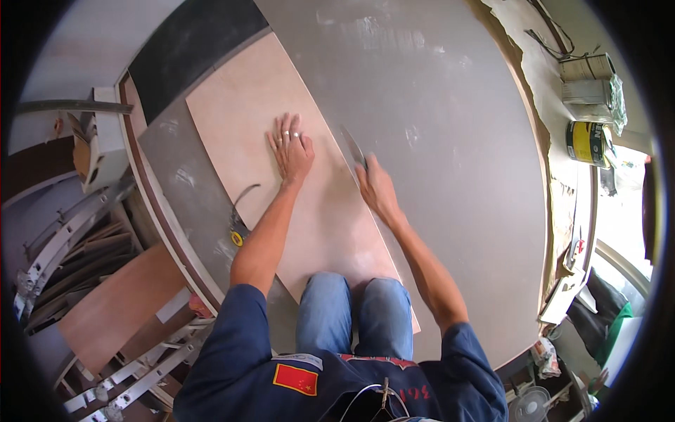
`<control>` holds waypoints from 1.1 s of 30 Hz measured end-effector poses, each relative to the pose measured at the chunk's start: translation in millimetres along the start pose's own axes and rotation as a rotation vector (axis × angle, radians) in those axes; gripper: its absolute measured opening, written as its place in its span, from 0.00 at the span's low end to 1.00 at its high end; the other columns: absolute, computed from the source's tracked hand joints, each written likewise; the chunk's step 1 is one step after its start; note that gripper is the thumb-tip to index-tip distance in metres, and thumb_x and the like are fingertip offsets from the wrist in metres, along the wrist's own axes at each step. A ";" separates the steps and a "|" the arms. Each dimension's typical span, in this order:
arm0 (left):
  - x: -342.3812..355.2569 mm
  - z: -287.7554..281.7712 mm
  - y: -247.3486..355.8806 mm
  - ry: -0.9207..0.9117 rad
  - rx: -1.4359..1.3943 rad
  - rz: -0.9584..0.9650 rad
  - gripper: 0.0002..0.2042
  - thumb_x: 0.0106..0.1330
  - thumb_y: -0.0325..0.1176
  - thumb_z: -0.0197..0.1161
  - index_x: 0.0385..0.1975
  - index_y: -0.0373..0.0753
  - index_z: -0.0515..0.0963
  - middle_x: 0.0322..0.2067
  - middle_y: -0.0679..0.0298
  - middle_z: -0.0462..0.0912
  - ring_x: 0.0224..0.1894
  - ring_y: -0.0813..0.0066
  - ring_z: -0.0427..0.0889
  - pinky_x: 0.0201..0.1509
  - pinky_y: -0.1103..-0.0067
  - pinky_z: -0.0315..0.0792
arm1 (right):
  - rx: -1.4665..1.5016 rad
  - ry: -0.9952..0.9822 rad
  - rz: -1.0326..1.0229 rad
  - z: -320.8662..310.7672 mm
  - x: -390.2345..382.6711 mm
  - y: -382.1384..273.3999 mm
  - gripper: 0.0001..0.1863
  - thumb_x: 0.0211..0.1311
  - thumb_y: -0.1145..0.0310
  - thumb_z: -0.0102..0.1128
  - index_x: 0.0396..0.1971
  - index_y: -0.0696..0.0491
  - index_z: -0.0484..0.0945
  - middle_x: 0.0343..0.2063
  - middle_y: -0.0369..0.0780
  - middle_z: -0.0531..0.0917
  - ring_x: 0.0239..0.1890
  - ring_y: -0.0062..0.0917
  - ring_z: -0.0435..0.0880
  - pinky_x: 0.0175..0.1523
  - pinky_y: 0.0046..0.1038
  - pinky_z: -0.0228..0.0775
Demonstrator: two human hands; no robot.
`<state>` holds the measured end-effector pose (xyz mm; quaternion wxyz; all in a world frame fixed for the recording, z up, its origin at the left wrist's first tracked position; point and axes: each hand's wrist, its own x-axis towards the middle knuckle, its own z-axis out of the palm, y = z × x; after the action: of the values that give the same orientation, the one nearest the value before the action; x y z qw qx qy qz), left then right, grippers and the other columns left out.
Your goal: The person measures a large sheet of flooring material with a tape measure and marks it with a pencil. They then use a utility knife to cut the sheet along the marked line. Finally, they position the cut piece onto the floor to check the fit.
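My left hand lies flat on a pale wooden board, its fingers a little apart and rings on two of them. The board rests at a slant on a large grey sheet, and my knees press on its near end. By the board's right edge, my right hand is closed round the dark handle of a knife. Its narrow blade points away from me and lies close to that edge. Beside the board's left edge sits a tape measure with its strip partly drawn out.
A black panel lies beyond the board's far end. Several cans, one a yellow and black can, stand along the right side. Aluminium ladders and stacked boards are at the left. A fan stands at the lower right.
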<state>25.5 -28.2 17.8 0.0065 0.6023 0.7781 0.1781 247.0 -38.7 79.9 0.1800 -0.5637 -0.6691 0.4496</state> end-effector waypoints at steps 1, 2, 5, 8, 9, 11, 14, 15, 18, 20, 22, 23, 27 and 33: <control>-0.4 -2.9 1.1 -0.001 -0.013 -0.008 0.23 0.68 0.34 0.48 0.64 0.41 0.66 0.66 0.59 0.62 0.72 0.58 0.52 0.74 0.53 0.39 | -0.005 -0.014 -0.018 8.0 25.5 -6.1 0.14 0.70 0.61 0.46 0.41 0.58 0.65 0.26 0.58 0.78 0.32 0.59 0.77 0.36 0.51 0.67; -1.1 -3.7 2.0 0.002 -0.026 -0.014 0.23 0.67 0.34 0.48 0.63 0.41 0.66 0.66 0.60 0.63 0.72 0.58 0.52 0.74 0.53 0.39 | -0.031 -0.017 -0.035 13.2 50.1 -13.9 0.14 0.70 0.61 0.46 0.41 0.59 0.65 0.26 0.58 0.79 0.31 0.59 0.77 0.36 0.52 0.67; 2.4 -4.1 2.1 0.016 -0.055 -0.015 0.23 0.67 0.34 0.49 0.63 0.42 0.67 0.66 0.60 0.63 0.72 0.59 0.53 0.74 0.53 0.39 | -0.093 0.040 -0.127 33.1 118.8 -22.9 0.17 0.69 0.59 0.44 0.42 0.60 0.65 0.24 0.57 0.80 0.30 0.58 0.79 0.35 0.53 0.69; 1.7 -0.9 2.7 0.018 -0.064 -0.019 0.22 0.67 0.34 0.49 0.62 0.43 0.68 0.65 0.61 0.64 0.72 0.60 0.53 0.73 0.53 0.40 | -0.162 0.009 -0.105 39.3 156.4 -32.7 0.19 0.69 0.57 0.44 0.43 0.61 0.66 0.28 0.58 0.82 0.33 0.58 0.80 0.40 0.52 0.70; 2.2 -0.7 -0.3 0.017 -0.051 -0.025 0.22 0.67 0.35 0.49 0.61 0.43 0.68 0.65 0.61 0.64 0.72 0.60 0.54 0.73 0.53 0.40 | -0.178 -0.021 -0.078 41.6 164.2 -40.3 0.19 0.69 0.57 0.44 0.44 0.61 0.67 0.28 0.58 0.82 0.34 0.58 0.80 0.42 0.52 0.70; 1.1 -0.3 -3.1 0.015 -0.032 -0.035 0.21 0.67 0.35 0.50 0.61 0.43 0.68 0.65 0.62 0.64 0.72 0.60 0.54 0.73 0.53 0.40 | -0.204 -0.072 -0.038 43.8 169.6 -50.5 0.20 0.69 0.57 0.44 0.46 0.61 0.66 0.30 0.58 0.82 0.36 0.58 0.80 0.45 0.52 0.70; 0.2 -1.0 -4.4 0.014 -0.023 -0.045 0.21 0.67 0.35 0.50 0.60 0.44 0.69 0.65 0.62 0.64 0.71 0.61 0.54 0.73 0.52 0.40 | -0.229 -0.125 -0.013 46.4 172.3 -55.8 0.21 0.69 0.57 0.43 0.48 0.61 0.65 0.32 0.60 0.82 0.38 0.58 0.80 0.46 0.52 0.69; -1.2 -2.0 -3.5 0.012 -0.026 -0.044 0.21 0.67 0.35 0.50 0.61 0.44 0.68 0.65 0.63 0.64 0.72 0.61 0.54 0.73 0.52 0.41 | -0.234 -0.136 -0.010 47.4 169.2 -54.7 0.20 0.69 0.57 0.43 0.48 0.60 0.64 0.33 0.61 0.81 0.39 0.59 0.79 0.46 0.52 0.69; 2.2 -1.9 0.6 0.019 -0.016 -0.023 0.22 0.67 0.36 0.49 0.61 0.44 0.68 0.66 0.64 0.64 0.72 0.61 0.54 0.73 0.52 0.40 | -0.234 -0.136 -0.046 44.5 167.8 -50.5 0.19 0.69 0.57 0.43 0.46 0.59 0.63 0.31 0.60 0.81 0.38 0.58 0.79 0.44 0.52 0.69; 1.0 1.8 3.6 0.014 -0.016 -0.019 0.22 0.67 0.36 0.49 0.61 0.44 0.69 0.66 0.64 0.64 0.72 0.62 0.54 0.73 0.53 0.40 | -0.265 -0.112 -0.097 42.5 152.0 -36.1 0.17 0.69 0.59 0.45 0.45 0.59 0.63 0.29 0.59 0.81 0.35 0.57 0.79 0.41 0.52 0.70; 0.2 4.4 1.0 0.021 -0.009 -0.036 0.22 0.67 0.37 0.49 0.61 0.45 0.69 0.66 0.65 0.64 0.72 0.63 0.54 0.73 0.53 0.40 | -0.323 -0.073 -0.191 38.5 125.8 -23.2 0.16 0.68 0.61 0.47 0.43 0.59 0.63 0.25 0.57 0.81 0.31 0.56 0.80 0.37 0.51 0.72; -2.7 6.3 0.1 0.014 0.005 -0.039 0.22 0.67 0.37 0.49 0.61 0.45 0.69 0.66 0.65 0.64 0.72 0.63 0.54 0.73 0.53 0.40 | -0.330 -0.131 -0.105 35.2 101.5 -14.2 0.15 0.68 0.61 0.48 0.44 0.58 0.63 0.24 0.57 0.81 0.29 0.56 0.80 0.35 0.51 0.71; -0.5 7.3 -4.4 0.029 0.039 -0.030 0.22 0.67 0.37 0.49 0.62 0.46 0.69 0.66 0.65 0.64 0.72 0.64 0.54 0.73 0.52 0.41 | -0.328 -0.235 0.140 11.6 -41.8 31.6 0.15 0.68 0.62 0.49 0.47 0.55 0.63 0.23 0.56 0.80 0.26 0.55 0.79 0.31 0.53 0.70; -6.5 -11.1 2.8 -0.248 0.067 0.022 0.31 0.63 0.46 0.58 0.66 0.44 0.62 0.69 0.59 0.57 0.73 0.55 0.48 0.69 0.45 0.46 | -0.318 -0.274 0.192 -31.9 -152.2 60.4 0.14 0.67 0.62 0.49 0.44 0.55 0.63 0.28 0.55 0.80 0.30 0.54 0.79 0.34 0.52 0.70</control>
<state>27.4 -36.7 27.7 0.0806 0.6282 0.7701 0.0762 352.2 -167.8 88.8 -0.0472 -0.5798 -0.6928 0.4261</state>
